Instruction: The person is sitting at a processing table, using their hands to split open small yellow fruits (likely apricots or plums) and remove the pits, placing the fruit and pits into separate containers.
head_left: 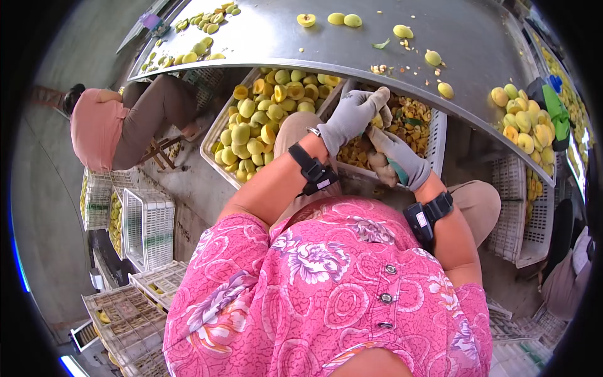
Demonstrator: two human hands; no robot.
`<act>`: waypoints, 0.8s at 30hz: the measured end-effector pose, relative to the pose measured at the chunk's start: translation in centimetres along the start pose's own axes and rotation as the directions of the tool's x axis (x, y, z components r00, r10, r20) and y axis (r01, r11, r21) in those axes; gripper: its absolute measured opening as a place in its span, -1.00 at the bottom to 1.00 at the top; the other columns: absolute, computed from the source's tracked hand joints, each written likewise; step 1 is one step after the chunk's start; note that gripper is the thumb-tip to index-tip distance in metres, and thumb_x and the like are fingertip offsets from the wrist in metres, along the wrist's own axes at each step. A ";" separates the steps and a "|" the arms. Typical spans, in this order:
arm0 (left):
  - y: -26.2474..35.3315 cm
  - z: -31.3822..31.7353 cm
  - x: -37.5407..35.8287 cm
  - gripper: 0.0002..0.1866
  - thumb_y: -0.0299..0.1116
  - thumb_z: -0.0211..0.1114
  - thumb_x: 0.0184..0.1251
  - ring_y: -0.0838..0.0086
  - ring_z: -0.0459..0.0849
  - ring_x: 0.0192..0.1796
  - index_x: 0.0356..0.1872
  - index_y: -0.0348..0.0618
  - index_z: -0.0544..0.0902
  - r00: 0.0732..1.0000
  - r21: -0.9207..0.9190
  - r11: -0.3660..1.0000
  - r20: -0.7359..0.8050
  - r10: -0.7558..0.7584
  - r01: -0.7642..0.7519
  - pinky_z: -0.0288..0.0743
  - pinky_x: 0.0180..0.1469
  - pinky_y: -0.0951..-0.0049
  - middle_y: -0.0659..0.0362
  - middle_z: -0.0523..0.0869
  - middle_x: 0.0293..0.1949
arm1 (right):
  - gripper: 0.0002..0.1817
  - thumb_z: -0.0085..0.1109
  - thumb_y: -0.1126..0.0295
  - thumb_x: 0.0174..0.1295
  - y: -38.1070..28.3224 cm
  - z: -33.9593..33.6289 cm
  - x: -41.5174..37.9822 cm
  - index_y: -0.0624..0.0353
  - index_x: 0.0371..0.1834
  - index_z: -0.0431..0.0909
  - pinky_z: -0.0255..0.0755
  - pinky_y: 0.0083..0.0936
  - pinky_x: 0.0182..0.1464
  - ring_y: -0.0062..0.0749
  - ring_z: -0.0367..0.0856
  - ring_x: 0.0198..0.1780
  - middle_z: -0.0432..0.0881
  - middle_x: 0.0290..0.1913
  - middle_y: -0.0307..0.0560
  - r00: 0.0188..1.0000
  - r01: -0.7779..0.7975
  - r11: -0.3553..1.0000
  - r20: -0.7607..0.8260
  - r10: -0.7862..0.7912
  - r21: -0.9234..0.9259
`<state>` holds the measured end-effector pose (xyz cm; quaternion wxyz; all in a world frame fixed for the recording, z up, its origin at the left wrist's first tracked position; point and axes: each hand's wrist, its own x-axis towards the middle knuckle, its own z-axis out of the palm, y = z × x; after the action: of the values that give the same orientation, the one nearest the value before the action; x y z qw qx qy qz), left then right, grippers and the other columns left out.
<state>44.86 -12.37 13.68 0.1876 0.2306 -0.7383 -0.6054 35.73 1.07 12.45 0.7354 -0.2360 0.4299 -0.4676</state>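
Observation:
My left hand [353, 118], in a grey glove, is closed with its fingers bent toward my right hand. A bit of yellow-green fruit, apparently an apricot [377, 120], shows between its fingers. My right hand [397, 158], also gloved, is closed just below, its fingertips close to the left ones. What it holds is hidden. Both hands are over a white crate [434, 143] of brownish-yellow pits and scraps [411, 129]. Left of it, another white crate [210, 141] is heaped with yellow-green apricots [251, 132], some of them halved.
A metal table [251, 38] spans the top, with apricot halves [306, 20] and scattered bits on it. At right stands a heaped basket of apricots [524, 122] beside a green cloth [556, 107]. Stacked crates [149, 226] and a seated person [103, 129] are at left.

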 end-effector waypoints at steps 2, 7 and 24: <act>-0.6 -1.0 0.2 -0.39 0.05 -0.04 0.53 0.45 0.64 -0.34 -0.47 -0.30 0.68 0.995 -0.111 0.992 0.089 -0.043 0.053 0.52 -0.14 0.45 0.11 0.70 -0.48 | -0.53 -0.05 -0.19 0.37 -0.1 0.5 -0.1 0.02 -0.19 0.42 -0.08 -0.68 -0.81 -0.75 0.05 -0.84 0.14 -0.72 -0.51 0.997 -0.053 0.997 -0.044 0.056 0.063; -2.4 -2.2 -1.1 -0.37 0.19 0.05 0.42 0.32 0.69 -0.35 -0.43 -0.30 0.62 0.982 -0.507 0.860 0.185 0.045 0.056 0.62 -0.24 0.37 0.01 0.70 -0.43 | -0.53 -0.07 -0.18 0.39 0.2 1.2 0.4 0.04 -0.16 0.40 -0.10 -0.71 -0.82 -0.80 0.01 -0.84 0.11 -0.70 -0.50 0.992 -0.076 0.982 0.112 0.057 0.175; -2.7 -4.1 -2.3 -0.38 0.20 -0.03 0.45 0.27 0.68 -0.33 -0.41 -0.21 0.64 0.967 -0.696 0.715 0.222 0.127 0.066 0.62 -0.17 0.26 0.04 0.69 -0.40 | -0.53 -0.15 -0.13 0.44 0.2 3.3 1.8 0.09 -0.12 0.39 -0.11 -0.73 -0.84 -0.82 0.00 -0.82 0.15 -0.66 -0.47 0.936 -0.132 0.942 0.351 0.016 0.308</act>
<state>49.30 -14.79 11.82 0.1745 0.0513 -0.4769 -0.8600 38.98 -0.64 13.25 0.8452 -0.1723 0.2201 -0.4556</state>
